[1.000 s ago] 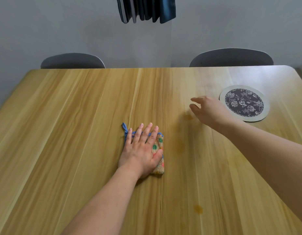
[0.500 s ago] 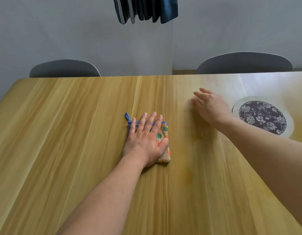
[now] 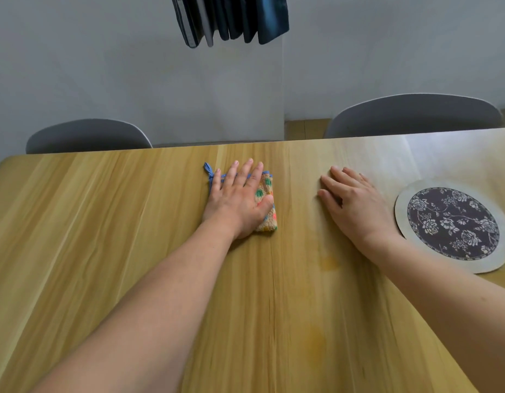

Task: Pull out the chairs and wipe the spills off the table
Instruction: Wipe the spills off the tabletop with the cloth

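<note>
here, a wooden table (image 3: 104, 251) fills the view. left hand (image 3: 240, 202) lies flat on a folded cloth (image 3: 267, 207), fingers straight and spread, pressing it down on the table near the far edge, about mid-width. the cloth is tan with coloured dots and a blue trim; its blue loop (image 3: 208, 169) sticks out at the far left corner, past the fingertips. right hand (image 3: 356, 205) rests palm-down on the bare wood to the right of the cloth, apart from it, fingers straight and loosely together, holding nothing. a round mat (image 3: 450, 225) with a dark floral centre and pale rim lies just right of that hand, the wrist overlapping its near left rim. two faint orange stains on the wood: one (image 3: 329, 262) near the right forearm, another (image 3: 316, 343) nearer the camera, both blurred. two grey chairs behind the far edge, one at far left (image 3: 87, 136), one at far right (image 3: 413, 114), only their backs visible. dark fabric (image 3: 231, 18) hangs at top centre against a pale wall.
</note>
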A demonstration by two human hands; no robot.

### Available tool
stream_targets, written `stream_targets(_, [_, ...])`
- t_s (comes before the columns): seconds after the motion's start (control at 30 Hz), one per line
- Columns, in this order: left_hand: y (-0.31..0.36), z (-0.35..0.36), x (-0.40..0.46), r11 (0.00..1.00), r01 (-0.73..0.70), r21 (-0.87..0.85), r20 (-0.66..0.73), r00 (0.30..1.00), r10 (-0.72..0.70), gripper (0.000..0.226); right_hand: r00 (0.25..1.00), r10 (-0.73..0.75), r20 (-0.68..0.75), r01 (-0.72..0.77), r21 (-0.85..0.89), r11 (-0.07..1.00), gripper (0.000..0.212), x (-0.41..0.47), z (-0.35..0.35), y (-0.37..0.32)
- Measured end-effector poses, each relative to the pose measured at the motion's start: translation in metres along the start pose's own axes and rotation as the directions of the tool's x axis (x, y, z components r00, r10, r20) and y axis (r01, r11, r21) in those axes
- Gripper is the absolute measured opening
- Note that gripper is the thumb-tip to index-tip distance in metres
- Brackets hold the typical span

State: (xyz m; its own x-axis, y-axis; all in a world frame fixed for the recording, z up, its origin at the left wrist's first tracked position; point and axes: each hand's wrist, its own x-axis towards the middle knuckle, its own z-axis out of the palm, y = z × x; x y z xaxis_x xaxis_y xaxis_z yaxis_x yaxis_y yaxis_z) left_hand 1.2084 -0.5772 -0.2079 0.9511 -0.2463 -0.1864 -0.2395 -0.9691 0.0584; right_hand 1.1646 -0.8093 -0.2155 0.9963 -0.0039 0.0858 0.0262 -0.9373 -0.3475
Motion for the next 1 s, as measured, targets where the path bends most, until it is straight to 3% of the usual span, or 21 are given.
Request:
stream_targets(0.5, [-0.005,-0.017,0.090,0.998,-0.054,0.033,-0.045,0.997,0.055,0.068,0.999,-0.007,-0.048,0.007,0.007,1.000,0.036,0.003,0.004,0.003])
stream_targets(0.77, [0.041,-0.016,0.099,0.996,-0.085,0.030,-0.032,0.996,0.086,0.068,0.983,0.157,-0.092,-0.149,0.085,0.985,0.044,0.006,0.006,0.003])
stream_targets(1.0, [0.061,-0.015,0.106,0.993,-0.120,0.018,-0.039,0.992,0.121,0.069,0.982,0.178,-0.056,-0.177,0.030,0.984,0.045,0.008,0.006,0.004])
